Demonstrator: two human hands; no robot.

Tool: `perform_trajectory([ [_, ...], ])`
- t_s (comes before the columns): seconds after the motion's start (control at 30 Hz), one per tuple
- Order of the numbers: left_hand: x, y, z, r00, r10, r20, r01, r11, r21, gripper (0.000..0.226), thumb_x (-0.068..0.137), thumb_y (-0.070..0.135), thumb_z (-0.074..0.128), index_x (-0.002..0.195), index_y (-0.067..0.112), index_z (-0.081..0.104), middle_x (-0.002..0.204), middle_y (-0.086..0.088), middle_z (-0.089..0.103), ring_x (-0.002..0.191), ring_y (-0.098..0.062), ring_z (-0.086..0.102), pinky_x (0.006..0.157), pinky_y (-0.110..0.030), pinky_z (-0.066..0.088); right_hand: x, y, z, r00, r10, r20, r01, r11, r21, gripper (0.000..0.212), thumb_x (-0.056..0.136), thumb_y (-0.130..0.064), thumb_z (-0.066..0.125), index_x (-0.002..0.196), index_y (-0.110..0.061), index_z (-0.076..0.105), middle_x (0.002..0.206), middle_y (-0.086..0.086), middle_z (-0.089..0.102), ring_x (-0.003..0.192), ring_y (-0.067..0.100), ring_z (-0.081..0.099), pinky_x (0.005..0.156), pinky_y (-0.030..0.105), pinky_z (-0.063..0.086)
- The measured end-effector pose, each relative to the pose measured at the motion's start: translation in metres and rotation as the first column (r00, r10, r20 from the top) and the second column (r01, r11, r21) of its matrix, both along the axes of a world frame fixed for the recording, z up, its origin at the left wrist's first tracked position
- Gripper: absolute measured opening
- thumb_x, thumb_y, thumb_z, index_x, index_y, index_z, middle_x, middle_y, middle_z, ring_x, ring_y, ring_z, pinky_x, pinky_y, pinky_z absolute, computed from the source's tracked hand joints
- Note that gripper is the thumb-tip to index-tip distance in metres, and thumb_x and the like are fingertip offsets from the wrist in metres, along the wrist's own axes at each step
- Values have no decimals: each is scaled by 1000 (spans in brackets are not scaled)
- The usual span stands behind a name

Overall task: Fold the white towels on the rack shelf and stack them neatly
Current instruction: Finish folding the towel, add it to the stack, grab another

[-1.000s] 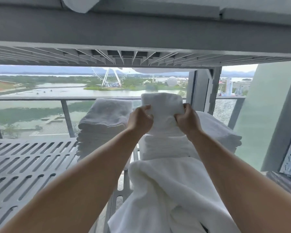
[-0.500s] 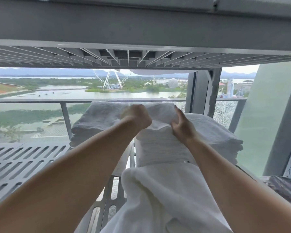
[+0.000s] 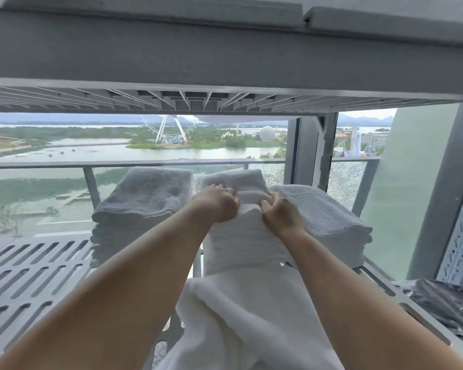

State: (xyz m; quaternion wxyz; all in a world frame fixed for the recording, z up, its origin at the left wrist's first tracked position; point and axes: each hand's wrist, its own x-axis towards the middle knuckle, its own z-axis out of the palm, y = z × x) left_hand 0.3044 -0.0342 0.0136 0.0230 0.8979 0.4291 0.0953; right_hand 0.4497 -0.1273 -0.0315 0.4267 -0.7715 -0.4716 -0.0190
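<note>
Folded towel (image 3: pixel 245 184): white, compact, lying on top of the middle stack (image 3: pixel 241 249) at the back of the slotted rack shelf (image 3: pixel 32 268).
Left hand (image 3: pixel 216 202): curled, knuckles up, fingers bearing on the towel's left near edge.
Right hand (image 3: pixel 280 212): curled likewise, fingertips pinching the towel's right near edge; the cloth bunches slightly between the two hands.
Step in hand: judged to be seating and squaring the folded towel on its stack.
Next move: probably calls for letting go with both hands, then drawing up the loose towel (image 3: pixel 241 324) that lies heaped at the shelf's front, for folding.
Neighbouring stacks: left stack (image 3: pixel 142 206) and right stack (image 3: pixel 324 220), each just beside the middle one, both level.
Hidden or unclear: palms and thumbs face away; the forearms cover the middle stack's sides and part of the loose towel, whose lower end is cut off. The dark wrapped bundle (image 3: pixel 447 303) at right cannot be identified. The upper shelf (image 3: pixel 225 57) blocks everything above.
</note>
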Motion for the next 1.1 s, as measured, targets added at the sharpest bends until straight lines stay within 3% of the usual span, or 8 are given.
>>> perform_trajectory([
  [0.2,-15,-11,-14,971,-58,232,40,996,81,49,106,42,29,143,21,52,157,-6,42,148,-21,29,119,-39,24,3,-14,-9,1000,6,28,-11,989,148,34,104,-31,42,121,-8,62,110,18,70,105,38,62,79,36,40],
  [0.4,-27,-39,-32,959,-78,271,47,992,117,47,107,40,30,146,21,50,159,-11,38,151,-24,25,123,-39,20,-2,-43,-14,993,-102,64,90,983,157,46,105,-36,40,97,-4,71,94,19,73,91,37,65,68,33,37],
  [0.6,-42,-73,-30,956,-97,276,82,994,67,47,107,41,32,140,16,55,154,-12,43,148,-28,30,120,-40,24,-21,-86,-24,981,-175,80,170,983,67,33,96,-46,55,84,-16,64,90,12,72,91,33,64,69,31,37],
  [0.73,-72,-100,-35,931,-181,316,165,983,75,44,107,39,37,140,17,55,156,-10,42,147,-24,32,117,-35,25,-49,-107,-29,997,-43,64,52,988,-148,43,91,-47,61,69,-10,67,69,4,71,82,27,67,71,34,50],
  [0.83,-103,-122,-42,901,-252,353,239,968,81,38,105,40,40,129,21,64,145,-5,54,136,-22,46,104,-34,36,-76,-125,-31,999,40,-7,-40,931,-362,47,93,-57,55,75,-17,74,73,-2,75,84,19,69,85,33,52],
  [0.93,-131,-141,-61,925,-287,250,279,958,68,38,104,44,38,128,25,62,134,-2,60,124,-26,54,94,-38,42,-105,-146,-31,998,50,-41,-64,860,-506,76,86,-79,43,117,-17,72,122,9,71,117,28,62,103,38,44],
  [1.03,-155,-151,-85,951,-111,290,142,986,-87,59,93,65,41,136,27,54,132,-3,62,120,-27,58,90,-41,47,-137,-165,-34,988,115,-104,-155,764,-626,107,73,-93,39,143,-14,53,145,12,55,134,29,49,113,42,35],
  [1.1,-165,-156,-98,933,-30,358,101,978,-181,68,86,69,53,134,21,54,126,-5,65,115,-26,60,90,-41,50,-152,-175,-44,985,166,-40,-149,719,-679,95,79,-81,52,147,-14,48,148,11,52,136,28,48,113,41,35],
])
